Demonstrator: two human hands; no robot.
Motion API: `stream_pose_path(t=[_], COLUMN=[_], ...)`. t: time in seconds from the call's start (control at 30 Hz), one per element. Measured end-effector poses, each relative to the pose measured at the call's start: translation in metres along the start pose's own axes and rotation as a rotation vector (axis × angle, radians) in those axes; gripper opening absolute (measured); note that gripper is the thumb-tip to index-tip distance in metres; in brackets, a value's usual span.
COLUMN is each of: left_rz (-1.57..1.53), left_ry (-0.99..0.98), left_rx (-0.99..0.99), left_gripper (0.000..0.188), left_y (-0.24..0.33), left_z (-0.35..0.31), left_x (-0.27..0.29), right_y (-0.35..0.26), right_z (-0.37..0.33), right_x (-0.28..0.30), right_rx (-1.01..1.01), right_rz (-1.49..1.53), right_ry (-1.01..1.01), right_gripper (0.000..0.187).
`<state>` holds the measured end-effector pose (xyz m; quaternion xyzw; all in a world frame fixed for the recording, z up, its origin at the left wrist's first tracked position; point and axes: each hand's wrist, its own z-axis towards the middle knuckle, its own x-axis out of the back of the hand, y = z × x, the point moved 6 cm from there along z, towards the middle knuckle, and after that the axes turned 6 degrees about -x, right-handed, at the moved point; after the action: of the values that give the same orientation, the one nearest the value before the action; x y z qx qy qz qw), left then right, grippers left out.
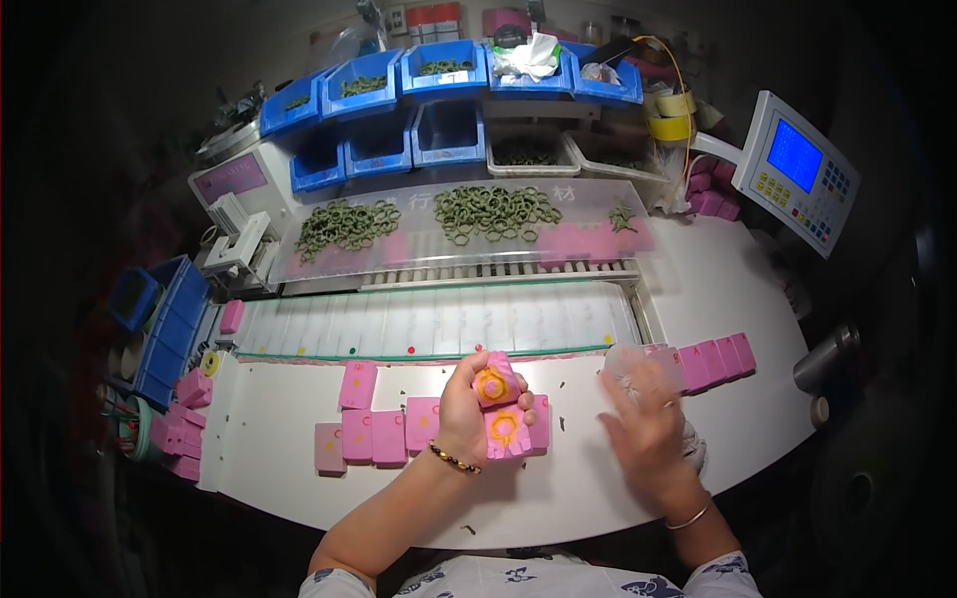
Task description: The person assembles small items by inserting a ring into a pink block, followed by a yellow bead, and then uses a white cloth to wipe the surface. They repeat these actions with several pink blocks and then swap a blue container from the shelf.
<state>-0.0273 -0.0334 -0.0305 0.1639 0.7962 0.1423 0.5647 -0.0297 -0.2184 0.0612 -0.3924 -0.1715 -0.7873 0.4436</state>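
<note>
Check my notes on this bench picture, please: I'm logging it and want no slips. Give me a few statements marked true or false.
1. The left hand holds a pink block. True.
2. The right hand grips a blue bin. False: it is blurred, over the white table, by a row of pink blocks.
3. Green rings lie on the clear shelf. True.
4. The screen stands at the left. False: at the right.

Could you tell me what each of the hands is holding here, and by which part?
The left hand grips a pink block by its side, orange-ringed face showing. The right hand is blurred; whether it holds anything cannot be told.
</note>
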Motion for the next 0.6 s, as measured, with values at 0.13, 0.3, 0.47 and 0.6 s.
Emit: stream_pose_path(t=[0.13,0.3,0.47,0.6], left_rz=[0.027,0.164,0.334,0.690], left_ry=[-0.023,-0.014,0.040,-0.089], left_rx=[0.003,-0.048,-0.263,-0.506], left_gripper=[0.036,0.032,0.026,0.030], left_y=[-0.005,-0.015,-0.002,0.012], left_z=[-0.007,-0.006,-0.015,-0.026], left_x=[-0.012,-0.019,-0.013,-0.057], right_y=[0.057,0.067,0.006,-0.042], right_z=[-0.022,-0.022,0.028,0.027], right_x=[-0.003,-0.004,0.064,0.032], right_rx=[-0.397,-0.409,-0.184,0.197], right_rz=[-0.060,0.107,-0.161,-0.096], right_ry=[-0.216,-0.313,0.272,-0.005], right_gripper=[0.067,0.069,0.052,0.037])
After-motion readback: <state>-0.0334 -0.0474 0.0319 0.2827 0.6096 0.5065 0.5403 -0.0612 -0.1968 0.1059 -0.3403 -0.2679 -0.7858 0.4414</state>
